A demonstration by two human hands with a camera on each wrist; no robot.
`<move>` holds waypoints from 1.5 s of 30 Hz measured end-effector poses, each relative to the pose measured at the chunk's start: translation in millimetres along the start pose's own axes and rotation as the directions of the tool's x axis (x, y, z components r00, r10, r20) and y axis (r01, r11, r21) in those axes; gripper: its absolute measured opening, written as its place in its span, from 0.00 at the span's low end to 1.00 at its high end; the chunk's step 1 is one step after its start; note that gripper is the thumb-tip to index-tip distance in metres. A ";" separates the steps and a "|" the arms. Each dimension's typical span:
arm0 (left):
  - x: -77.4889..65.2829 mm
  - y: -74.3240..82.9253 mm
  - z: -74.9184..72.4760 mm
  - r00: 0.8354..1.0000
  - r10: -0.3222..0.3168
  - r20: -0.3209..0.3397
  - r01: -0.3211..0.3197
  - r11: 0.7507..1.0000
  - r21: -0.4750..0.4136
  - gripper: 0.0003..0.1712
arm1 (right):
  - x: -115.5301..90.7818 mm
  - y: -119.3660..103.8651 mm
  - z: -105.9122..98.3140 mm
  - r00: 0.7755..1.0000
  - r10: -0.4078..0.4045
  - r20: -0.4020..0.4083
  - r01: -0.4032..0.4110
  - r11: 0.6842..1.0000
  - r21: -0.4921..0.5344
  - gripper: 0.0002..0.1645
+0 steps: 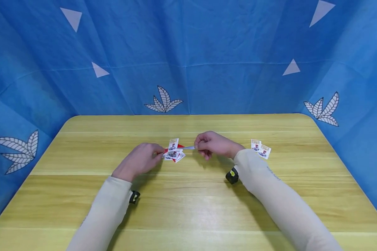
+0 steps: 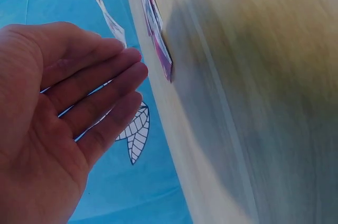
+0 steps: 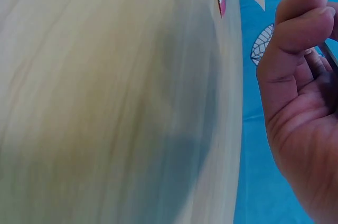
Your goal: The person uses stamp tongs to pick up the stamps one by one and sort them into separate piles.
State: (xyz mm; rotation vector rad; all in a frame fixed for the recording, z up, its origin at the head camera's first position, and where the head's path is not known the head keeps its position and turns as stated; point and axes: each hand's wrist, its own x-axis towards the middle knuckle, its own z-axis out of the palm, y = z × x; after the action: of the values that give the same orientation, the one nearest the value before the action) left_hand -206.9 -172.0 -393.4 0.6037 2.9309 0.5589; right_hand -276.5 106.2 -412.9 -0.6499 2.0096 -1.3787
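Past the pale sleeves (image 1: 282, 202) and black wrist devices (image 1: 231, 176), the left hand (image 1: 141, 158), fingers close together and slightly bent, overlaps the edge of a small card pile (image 1: 173, 154) on the wooden table (image 1: 188, 209); whether it pinches a card, I cannot tell. The right hand (image 1: 215, 143) pinches a slim metal tool (image 1: 189, 147) reaching to the pile, its sleeve just in front of two more cards (image 1: 264, 151). Beyond hangs a blue leaf-print curtain (image 1: 213, 80).

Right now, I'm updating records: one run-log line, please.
left hand: beside small white printed paper cards | right hand: grips slim silvery tool
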 end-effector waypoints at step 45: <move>0.5 0.8 1.8 0.983 -0.146 0.112 0.153 0.987 -0.057 0.16 | -91.4 13.8 -66.5 0.998 -0.060 -0.034 0.061 0.998 0.024 0.12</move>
State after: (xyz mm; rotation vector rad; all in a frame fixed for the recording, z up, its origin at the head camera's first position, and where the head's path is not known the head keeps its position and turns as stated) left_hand -206.7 -170.5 -394.8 0.3892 2.8140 0.5836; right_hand -261.6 216.5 -388.9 -0.6863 2.0105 -1.4571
